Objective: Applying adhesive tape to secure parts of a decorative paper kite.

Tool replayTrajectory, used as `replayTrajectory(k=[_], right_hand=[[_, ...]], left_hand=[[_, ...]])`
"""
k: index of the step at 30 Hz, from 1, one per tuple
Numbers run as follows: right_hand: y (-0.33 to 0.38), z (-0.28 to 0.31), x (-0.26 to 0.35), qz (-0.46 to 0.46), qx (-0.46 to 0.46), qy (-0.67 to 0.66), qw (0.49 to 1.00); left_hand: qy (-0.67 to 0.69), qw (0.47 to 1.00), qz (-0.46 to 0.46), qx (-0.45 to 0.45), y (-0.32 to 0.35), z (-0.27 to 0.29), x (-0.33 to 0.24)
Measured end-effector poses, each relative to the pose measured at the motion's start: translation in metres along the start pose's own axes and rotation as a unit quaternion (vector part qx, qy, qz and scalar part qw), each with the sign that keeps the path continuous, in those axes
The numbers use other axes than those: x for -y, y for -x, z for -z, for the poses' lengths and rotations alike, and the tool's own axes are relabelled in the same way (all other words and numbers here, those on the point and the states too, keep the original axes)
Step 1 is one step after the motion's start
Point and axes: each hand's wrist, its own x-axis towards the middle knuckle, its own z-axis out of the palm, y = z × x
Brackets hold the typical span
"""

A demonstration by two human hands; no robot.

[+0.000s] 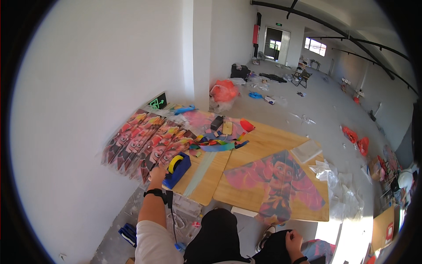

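Observation:
My left hand (157,174) reaches to the table's left edge, between a stack of printed kites (151,141) and a blue tape dispenser (181,174) with a yellow roll in it. Its fingers are drawn together close to the dispenser; whatever is in them is too small to make out. My right hand (294,243) is curled closed by my right leg, below the table, with nothing seen in it. One kite (281,174) with a cartoon figure lies spread on the table's right half, its lower tip hanging over the front edge.
Colourful ribbons (220,144), a black box (216,122) and a phone (227,128) sit on the wooden table (237,160). A clear plastic sheet (307,151) lies at its right corner. Plastic bags (347,193) litter the floor beyond. A white wall (96,88) stands close on the left.

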Motion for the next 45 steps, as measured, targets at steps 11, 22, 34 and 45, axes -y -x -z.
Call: replayTrajectory(k=[11,22,34,45], right_hand=[[-0.003,-0.002,0.016,0.01,0.005,-0.012,1.0],[0.003,-0.002,0.02,-0.016,0.024,0.007,1.0],[-0.001,-0.008,0.021,0.003,0.016,0.018,1.0],[0.006,-0.004,0.019,0.008,-0.002,-0.029,1.0]], left_hand=[[0.111,0.984,-0.054,0.128,0.024,0.072,0.058],[0.264,0.954,-0.107,0.097,0.026,0.002,0.134],[-0.179,0.975,-0.135,0.009,0.022,0.04,0.07],[-0.361,0.928,-0.059,-0.066,0.03,0.027,0.032]])
